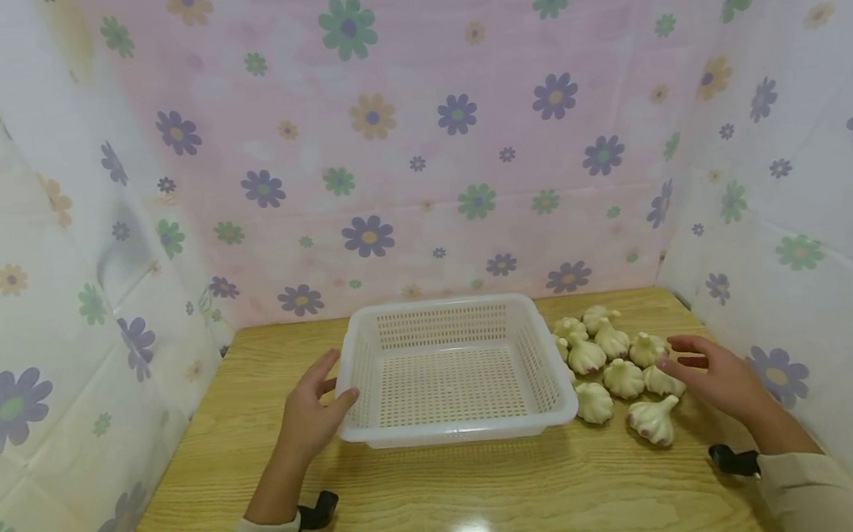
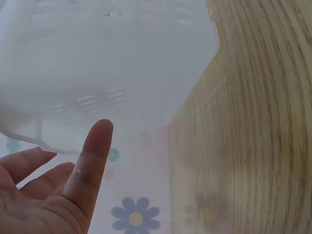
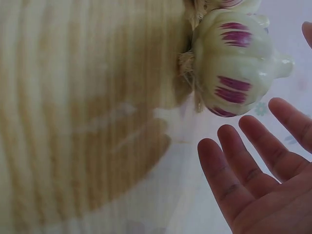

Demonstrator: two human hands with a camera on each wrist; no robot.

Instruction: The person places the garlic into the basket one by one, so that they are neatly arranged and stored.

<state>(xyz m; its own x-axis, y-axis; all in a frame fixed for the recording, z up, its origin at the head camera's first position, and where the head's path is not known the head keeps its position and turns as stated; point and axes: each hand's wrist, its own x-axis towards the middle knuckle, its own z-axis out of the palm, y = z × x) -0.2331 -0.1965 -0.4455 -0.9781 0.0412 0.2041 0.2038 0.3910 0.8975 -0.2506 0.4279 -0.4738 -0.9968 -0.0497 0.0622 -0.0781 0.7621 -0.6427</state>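
Observation:
A white rectangular plastic basket [image 1: 454, 427] with slotted walls and base sits on the wooden table, with nothing inside it. At its left rim is my left hand [image 1: 313, 408], the thumb overlapping the rim and the fingers along the outer side. The left wrist view has that thumb [image 2: 92, 165] extended in front of the pale basket wall [image 2: 112, 58]. Several garlic bulbs [image 1: 623, 378] lie in a group right of the basket. My right hand [image 1: 721, 376] is at the group's right edge, fingers spread and holding nothing, just beside a purple-streaked garlic bulb [image 3: 234, 63].
The wooden table [image 1: 385, 503] extends in front of the basket and to its left. Flower-printed cloth [image 1: 416, 133] hangs behind the table and along both sides. One garlic bulb [image 1: 653, 421] lies nearest the front, slightly apart from the others.

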